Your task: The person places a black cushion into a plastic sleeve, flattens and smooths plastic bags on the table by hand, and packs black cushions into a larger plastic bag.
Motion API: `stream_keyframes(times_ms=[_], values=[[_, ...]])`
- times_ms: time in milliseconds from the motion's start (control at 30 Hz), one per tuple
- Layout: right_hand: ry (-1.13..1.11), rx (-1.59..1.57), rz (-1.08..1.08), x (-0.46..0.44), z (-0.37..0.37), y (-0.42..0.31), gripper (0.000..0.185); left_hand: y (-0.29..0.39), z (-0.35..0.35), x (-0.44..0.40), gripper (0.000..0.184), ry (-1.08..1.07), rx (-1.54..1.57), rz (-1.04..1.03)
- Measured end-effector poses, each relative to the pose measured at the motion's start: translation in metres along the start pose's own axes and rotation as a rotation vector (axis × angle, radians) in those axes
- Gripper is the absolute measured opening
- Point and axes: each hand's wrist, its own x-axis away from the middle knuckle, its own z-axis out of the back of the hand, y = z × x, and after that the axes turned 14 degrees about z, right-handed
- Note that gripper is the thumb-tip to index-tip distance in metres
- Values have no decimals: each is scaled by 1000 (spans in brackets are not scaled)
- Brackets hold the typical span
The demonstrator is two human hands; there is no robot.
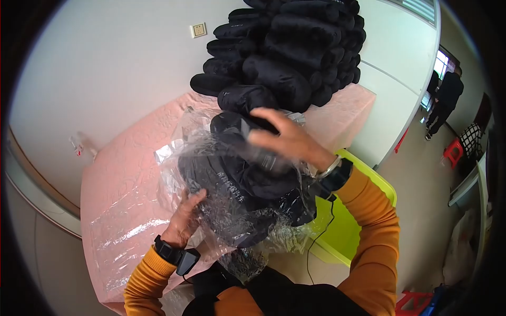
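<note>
A clear plastic bag (pixel 176 181) holding black plush cushions (pixel 232 184) lies at the near edge of the table, partly over my lap. White lettering shows on one cushion through the film. My left hand (pixel 184 218) is at the bag's lower left side, thumb up against the film and fingers closed on its edge. Above the bag's upper right, my right hand (pixel 287 138) is slightly blurred, its fingers stretched out and apart. It is close to the upper cushion; whether it touches the film I cannot tell.
Black plush cushions (pixel 300 37) are piled high against the wall on the pink-covered table (pixel 126 158). Flat clear plastic (pixel 126 237) lies at left. A yellow-green bin (pixel 382 192) stands at my right. Farther right are a red stool (pixel 453 152) and a person (pixel 448 97).
</note>
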Motion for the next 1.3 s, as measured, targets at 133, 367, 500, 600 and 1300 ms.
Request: stream_keyframes(times_ms=[133, 367, 500, 600, 1300], values=[[-327, 107, 100, 36, -20, -31, 60, 9, 6, 6, 51, -242, 118, 85], [-33, 334, -126, 65, 34, 24, 74, 17, 10, 13, 69, -243, 12, -4], [-25, -406, -680, 75, 33, 46, 80, 24, 12, -2, 71, -272, 16, -130], [56, -767, -844, 87, 14, 54, 82, 39, -20, 22, 77, -196, -166, -70], [70, -304, -477, 221, 44, -96, 109, -81, -148, 31, 114, -235, -642, -705]])
